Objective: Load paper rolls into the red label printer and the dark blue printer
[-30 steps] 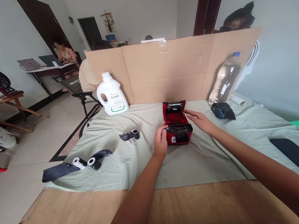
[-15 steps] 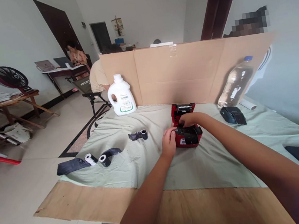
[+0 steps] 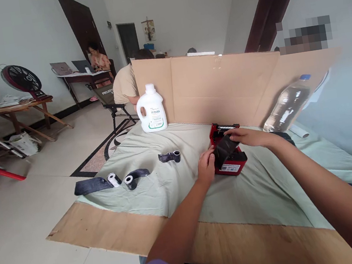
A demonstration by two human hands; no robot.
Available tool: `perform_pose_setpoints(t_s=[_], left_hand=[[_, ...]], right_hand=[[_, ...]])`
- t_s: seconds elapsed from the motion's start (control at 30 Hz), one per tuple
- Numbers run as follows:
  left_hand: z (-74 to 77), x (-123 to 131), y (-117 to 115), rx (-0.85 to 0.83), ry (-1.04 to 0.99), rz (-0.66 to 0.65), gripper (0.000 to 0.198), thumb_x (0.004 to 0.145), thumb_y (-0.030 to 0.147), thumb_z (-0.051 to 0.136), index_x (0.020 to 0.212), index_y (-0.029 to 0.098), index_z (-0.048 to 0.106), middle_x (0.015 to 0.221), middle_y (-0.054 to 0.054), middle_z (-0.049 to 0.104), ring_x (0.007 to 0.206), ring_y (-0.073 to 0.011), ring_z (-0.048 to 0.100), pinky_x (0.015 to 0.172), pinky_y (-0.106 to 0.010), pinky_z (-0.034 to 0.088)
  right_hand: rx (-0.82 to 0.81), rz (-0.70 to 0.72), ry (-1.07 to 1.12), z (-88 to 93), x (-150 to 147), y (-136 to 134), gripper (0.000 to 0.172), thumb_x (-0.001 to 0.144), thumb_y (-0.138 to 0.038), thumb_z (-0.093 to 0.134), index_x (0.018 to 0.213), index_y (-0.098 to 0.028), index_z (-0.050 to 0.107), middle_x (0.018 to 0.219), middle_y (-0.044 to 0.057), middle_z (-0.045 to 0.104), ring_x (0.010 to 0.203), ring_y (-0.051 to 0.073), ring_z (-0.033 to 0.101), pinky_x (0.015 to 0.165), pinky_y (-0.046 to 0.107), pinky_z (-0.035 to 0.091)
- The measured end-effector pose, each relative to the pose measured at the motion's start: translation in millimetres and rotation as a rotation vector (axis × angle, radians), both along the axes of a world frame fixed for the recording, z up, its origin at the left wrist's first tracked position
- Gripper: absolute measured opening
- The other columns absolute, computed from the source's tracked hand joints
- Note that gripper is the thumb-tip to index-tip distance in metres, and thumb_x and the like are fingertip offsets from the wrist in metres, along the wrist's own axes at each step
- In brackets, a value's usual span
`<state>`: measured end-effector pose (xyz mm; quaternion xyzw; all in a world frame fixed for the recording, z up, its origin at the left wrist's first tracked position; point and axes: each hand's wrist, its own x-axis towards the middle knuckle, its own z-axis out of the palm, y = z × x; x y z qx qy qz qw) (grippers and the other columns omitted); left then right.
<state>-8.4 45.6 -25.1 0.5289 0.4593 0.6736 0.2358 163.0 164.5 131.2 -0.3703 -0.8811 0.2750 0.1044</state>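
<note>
A small red printer (image 3: 236, 168) stands on the cloth with its lid raised at the back. My right hand (image 3: 246, 136) pinches the upper end of a wide black ribbon (image 3: 226, 148), which stretches diagonally across the printer's opening. At the printer's left side, my left hand (image 3: 206, 165) has its fingers curled against the edge, close to the ribbon's lower end. Part of the inside is covered by the ribbon. Left of my hands lie several small rolls with black strips: one roll (image 3: 177, 155), another roll (image 3: 130, 182) and a white-faced roll (image 3: 114, 179).
A white jug (image 3: 152, 111) stands at the back left before a cardboard screen (image 3: 222, 87). A large clear bottle (image 3: 287, 106) leans at the back right, near a white paper tube (image 3: 299, 130). Beyond the screen, people sit. The wooden board's edge (image 3: 111, 230) runs along the front.
My right hand has risen out of the printer's inside, drawing the black ribbon up and rightward. My left hand stays at the printer's left side. The whole view has shifted slightly.
</note>
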Motion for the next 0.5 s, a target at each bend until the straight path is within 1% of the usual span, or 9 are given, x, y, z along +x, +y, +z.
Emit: perform_pose_setpoints(t_s=[0.03,0.07,0.13,0.2,0.27,0.33,0.37,0.43,0.5], left_hand=[[-0.7,0,1,-0.001,-0.016,-0.002,0.036,0.103,0.039,0.041,0.118,0.023,0.069,0.135,-0.008,0.066,0.128,-0.0242,0.059,0.115,-0.046,0.043],[-1.2,0,1,-0.004,-0.031,-0.005,0.037,0.103,0.041,0.040,0.117,0.022,0.069,0.132,-0.009,0.068,0.126,-0.0244,0.060,0.114,-0.046,0.044],[-1.3,0,2,-0.017,-0.052,-0.024,0.040,0.103,0.043,0.038,0.114,0.022,0.070,0.125,-0.009,0.070,0.122,-0.0245,0.061,0.112,-0.045,0.045],[-0.2,0,1,-0.014,-0.072,-0.048,0.042,0.104,0.044,0.036,0.114,0.022,0.070,0.122,-0.009,0.071,0.120,-0.0242,0.062,0.111,-0.045,0.045],[1.8,0,1,0.009,-0.090,-0.060,0.042,0.104,0.044,0.036,0.113,0.021,0.070,0.125,-0.009,0.070,0.121,-0.0238,0.061,0.112,-0.045,0.044],[3.9,-1,0,0.033,-0.092,-0.048,0.042,0.104,0.044,0.036,0.112,0.020,0.070,0.125,-0.008,0.069,0.122,-0.0235,0.060,0.113,-0.044,0.043],[4.6,-1,0,0.037,-0.082,-0.044,0.043,0.104,0.043,0.036,0.111,0.020,0.071,0.123,-0.008,0.070,0.120,-0.0234,0.061,0.112,-0.043,0.043],[4.7,-2,0,0.021,-0.052,-0.037,0.044,0.104,0.044,0.034,0.105,0.019,0.071,0.113,-0.009,0.072,0.113,-0.0240,0.063,0.108,-0.044,0.046],[2.8,-2,1,-0.011,-0.046,-0.025,0.045,0.103,0.044,0.034,0.100,0.018,0.071,0.107,-0.009,0.073,0.108,-0.0253,0.064,0.105,-0.045,0.048]], right_hand=[[-0.019,-0.042,0.090,4.7,0,-3,0.041,0.088,-0.044,0.055,0.119,-0.024,0.071,0.112,0.008,0.073,0.091,0.025,0.068,0.071,0.036,0.057],[-0.054,-0.082,0.173,9.2,-2,-8,0.043,0.089,-0.046,0.054,0.124,-0.025,0.069,0.113,0.007,0.072,0.086,0.023,0.067,0.066,0.035,0.056],[-0.173,-0.125,0.321,16.9,-15,-19,0.045,0.089,-0.047,0.056,0.127,-0.025,0.067,0.108,0.007,0.072,0.070,0.018,0.062,0.056,0.031,0.053],[-0.353,-0.121,0.458,22.4,-35,-33,0.043,0.088,-0.047,0.063,0.123,-0.024,0.066,0.095,0.005,0.071,0.059,0.014,0.056,0.051,0.029,0.049],[-0.573,-0.077,0.559,25.0,-58,-46,0.038,0.084,-0.045,0.071,0.114,-0.023,0.066,0.082,0.002,0.067,0.055,0.012,0.052,0.049,0.026,0.046],[-0.781,-0.015,0.593,23.3,-83,-58,0.034,0.080,-0.044,0.078,0.101,-0.023,0.063,0.075,0.000,0.062,0.052,0.011,0.050,0.047,0.025,0.043],[-0.858,0.004,0.592,20.6,-95,-62,0.033,0.077,-0.043,0.080,0.095,-0.023,0.061,0.073,-0.001,0.061,0.052,0.010,0.050,0.046,0.024,0.041],[-0.951,-0.003,0.592,11.9,-119,-67,0.034,0.073,-0.037,0.083,0.086,-0.023,0.055,0.074,-0.001,0.060,0.056,0.012,0.055,0.048,0.024,0.042],[-0.971,-0.048,0.607,-0.2,-145,-70,0.032,0.068,-0.026,0.082,0.081,-0.023,0.052,0.074,-0.001,0.059,0.062,0.015,0.060,0.053,0.026,0.046]])
